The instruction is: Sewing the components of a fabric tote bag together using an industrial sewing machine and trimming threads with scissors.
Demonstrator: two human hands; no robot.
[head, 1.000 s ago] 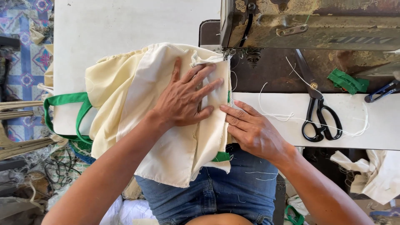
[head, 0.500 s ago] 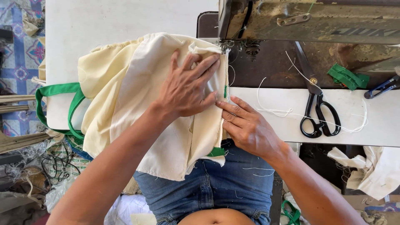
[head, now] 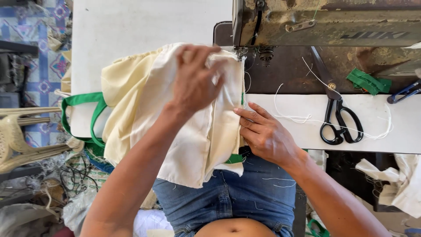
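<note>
- The left hand [head: 195, 79] lies on the cream cloth bag [head: 175, 109], fingers bent over its top edge just beside the needle of the sewing machine [head: 324, 26]; its grip looks loosely curled on the fabric (blur hides the fingertips, so I cannot tell whether it pinches).
- The right hand [head: 267, 136] rests at the bag's right edge, fingers extended and pressed together, touching the seam where a green trim [head: 242, 98] shows.
- The bag lies on the white desk [head: 144, 26] and hangs over its front edge onto the person's denim-clad lap; its green handle [head: 81, 112] droops off the left side.
- Black scissors [head: 337, 118] lie on the desk right of the hands, among loose white thread [head: 298, 117], well apart from the bag.
</note>
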